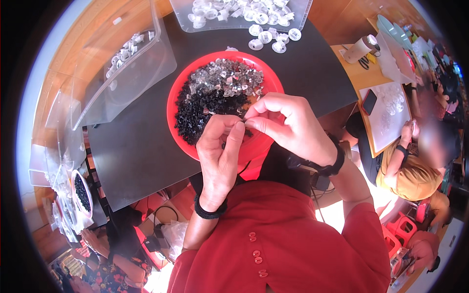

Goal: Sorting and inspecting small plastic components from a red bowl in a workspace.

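My left hand [221,154] and my right hand [288,124] meet over the near side of a round red tray [173,105]. Thumb and forefinger of each hand are pinched together at the same spot. Whatever lies between the fingertips is too small and covered to make out. Inside the tray, small black plastic parts [193,117] form a heap on the near left. Clear and metallic small pieces [227,75] fill the far side of it.
The tray stands on a dark table [141,161]. A clear bin [163,58] with white parts is at left; another bin [239,24] of white round parts [264,36] is at the back, some loose beside it. Co-workers sit right and lower left. A phone [370,101] lies right.
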The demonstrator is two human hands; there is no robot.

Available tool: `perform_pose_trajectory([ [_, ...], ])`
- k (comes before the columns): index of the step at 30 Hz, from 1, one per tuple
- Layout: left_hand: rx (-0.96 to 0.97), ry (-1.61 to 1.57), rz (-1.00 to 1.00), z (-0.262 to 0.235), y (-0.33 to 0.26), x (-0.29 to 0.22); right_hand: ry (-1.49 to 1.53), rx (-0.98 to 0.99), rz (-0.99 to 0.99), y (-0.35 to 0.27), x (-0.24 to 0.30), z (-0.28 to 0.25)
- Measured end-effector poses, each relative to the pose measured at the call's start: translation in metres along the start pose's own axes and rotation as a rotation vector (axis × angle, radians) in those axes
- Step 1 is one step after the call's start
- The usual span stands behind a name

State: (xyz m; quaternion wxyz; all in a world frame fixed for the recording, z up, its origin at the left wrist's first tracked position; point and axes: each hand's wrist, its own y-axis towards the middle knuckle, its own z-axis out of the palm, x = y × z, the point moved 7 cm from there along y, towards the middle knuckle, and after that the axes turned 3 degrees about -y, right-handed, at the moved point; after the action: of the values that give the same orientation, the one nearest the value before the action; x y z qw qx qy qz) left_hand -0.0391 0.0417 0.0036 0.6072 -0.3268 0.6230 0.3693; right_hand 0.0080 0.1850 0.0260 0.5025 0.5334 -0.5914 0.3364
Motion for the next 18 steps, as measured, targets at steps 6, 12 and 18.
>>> perform_pose_trajectory([
  [6,0.043,-0.126,-0.061,-0.003,0.001,0.005,-0.633,-0.12,-0.543,-0.01,0.042,0.003],
  [12,0.079,-0.215,-0.122,-0.002,0.0,0.009,-0.563,-0.013,-0.578,-0.007,0.043,0.007],
  [18,0.105,-0.633,-0.288,0.011,0.002,0.012,-0.374,-0.144,-0.343,-0.01,0.033,0.0],
])
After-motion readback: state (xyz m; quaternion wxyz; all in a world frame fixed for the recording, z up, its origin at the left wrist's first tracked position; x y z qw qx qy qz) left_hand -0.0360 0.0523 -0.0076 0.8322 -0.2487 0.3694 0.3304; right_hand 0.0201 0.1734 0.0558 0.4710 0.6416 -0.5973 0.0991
